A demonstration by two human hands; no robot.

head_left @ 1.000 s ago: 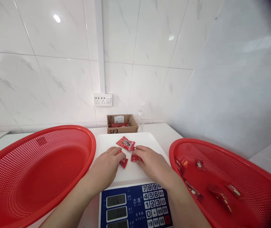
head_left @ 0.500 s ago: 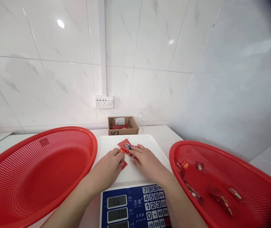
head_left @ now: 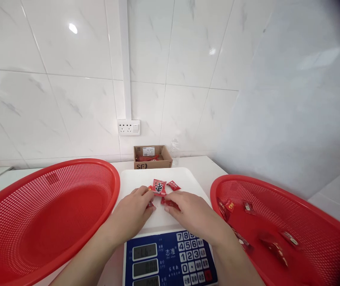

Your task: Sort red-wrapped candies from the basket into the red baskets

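Note:
A white scale pan (head_left: 134,179) carries several small red snack packets. My left hand (head_left: 132,214) rests on the pan with its fingers curled over a packet (head_left: 159,187) at its fingertips and another small one under them. My right hand (head_left: 192,212) lies beside it, fingers pinched on a small red packet (head_left: 168,203). One more packet (head_left: 173,185) lies loose just beyond the hands. The scale's blue panel (head_left: 170,260) with keypad and displays sits below my wrists.
A large red mesh basket (head_left: 47,214) stands at the left with nothing in it. A second red basket (head_left: 279,230) at the right holds several red packets. A small cardboard box (head_left: 152,157) and a wall socket (head_left: 128,127) are behind the scale.
Both hands have shifted slightly on the pan and rearranged the packets: the larger packet now sits upright at my left fingertips and a small one lies free beyond them.

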